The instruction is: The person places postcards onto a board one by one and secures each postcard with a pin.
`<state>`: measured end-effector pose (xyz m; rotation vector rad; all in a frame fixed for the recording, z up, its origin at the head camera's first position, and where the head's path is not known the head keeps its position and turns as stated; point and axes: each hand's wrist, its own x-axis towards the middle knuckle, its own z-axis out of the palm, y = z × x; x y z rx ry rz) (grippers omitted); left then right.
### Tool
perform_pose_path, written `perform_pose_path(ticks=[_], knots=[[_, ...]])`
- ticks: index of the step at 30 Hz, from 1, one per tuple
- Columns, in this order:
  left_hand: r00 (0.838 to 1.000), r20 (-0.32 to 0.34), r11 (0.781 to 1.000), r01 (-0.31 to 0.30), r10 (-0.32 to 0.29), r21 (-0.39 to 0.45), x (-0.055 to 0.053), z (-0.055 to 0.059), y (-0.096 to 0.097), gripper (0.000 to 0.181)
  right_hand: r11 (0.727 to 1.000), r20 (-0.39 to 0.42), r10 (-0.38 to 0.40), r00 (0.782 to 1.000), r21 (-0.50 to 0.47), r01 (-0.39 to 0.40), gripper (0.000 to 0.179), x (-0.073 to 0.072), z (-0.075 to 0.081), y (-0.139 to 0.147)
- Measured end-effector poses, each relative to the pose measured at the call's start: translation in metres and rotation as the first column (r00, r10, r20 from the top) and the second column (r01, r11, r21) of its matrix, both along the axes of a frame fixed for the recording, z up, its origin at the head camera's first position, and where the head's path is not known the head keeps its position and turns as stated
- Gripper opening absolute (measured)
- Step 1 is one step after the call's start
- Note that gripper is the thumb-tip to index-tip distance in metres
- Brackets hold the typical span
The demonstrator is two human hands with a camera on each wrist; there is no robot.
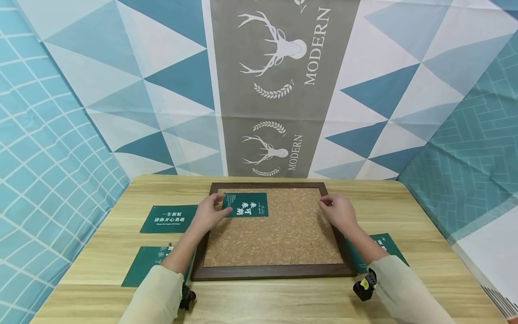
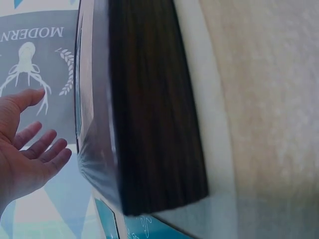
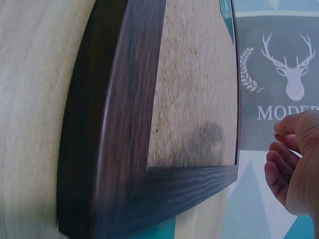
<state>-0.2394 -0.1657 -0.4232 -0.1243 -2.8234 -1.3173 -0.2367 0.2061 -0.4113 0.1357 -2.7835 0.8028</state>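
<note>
A framed cork board [image 1: 283, 243] with a dark brown wooden rim lies on the table. On its upper left part is a dark green card [image 1: 245, 204] with white lettering. My left hand [image 1: 211, 210] is at the left end of this card, thumb and fingers spread apart; whether they touch the card I cannot tell. Over the board's upper right side, my right hand [image 1: 340, 213] has thumb and index finger pinched together. A tiny pin-like thing [image 3: 274, 134] shows at those fingertips in the right wrist view; its exact kind is too small to make out.
Green cards lie on the wooden table [image 1: 267, 301]: one at upper left [image 1: 167, 219], one at lower left [image 1: 143, 265] partly under my left forearm, another at right [image 1: 388, 247] partly under my right forearm. A patterned cloth [image 1: 283, 103] hangs behind the table.
</note>
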Motion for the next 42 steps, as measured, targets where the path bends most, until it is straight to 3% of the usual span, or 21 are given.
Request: perform_pose_path(ticks=[6, 20, 34, 42], knots=[[1.0, -0.016, 0.999, -0.008, 0.007, -0.035, -0.002, -0.002, 0.004, 0.055, 1.0, 0.011, 0.008, 1.0, 0.013, -0.008, 0.021, 0.0, 0.001, -0.009], [0.999, -0.029, 0.997, 0.039, -0.04, -0.062, -0.003, -0.003, 0.017, 0.054, 0.999, 0.0, 0.045, 0.999, 0.015, -0.045, 0.02, -0.001, -0.001, -0.027], [0.998, 0.008, 0.996, 0.063, -0.063, -0.069, -0.005, -0.007, 0.023, 0.048, 0.997, -0.018, 0.074, 0.997, 0.03, -0.073, 0.018, -0.001, -0.002, -0.037], [0.998, -0.008, 0.992, 0.067, -0.068, -0.109, -0.008, -0.009, 0.026, 0.044, 0.996, -0.007, 0.085, 0.996, 0.026, -0.085, 0.018, 0.0, -0.001, -0.041]])
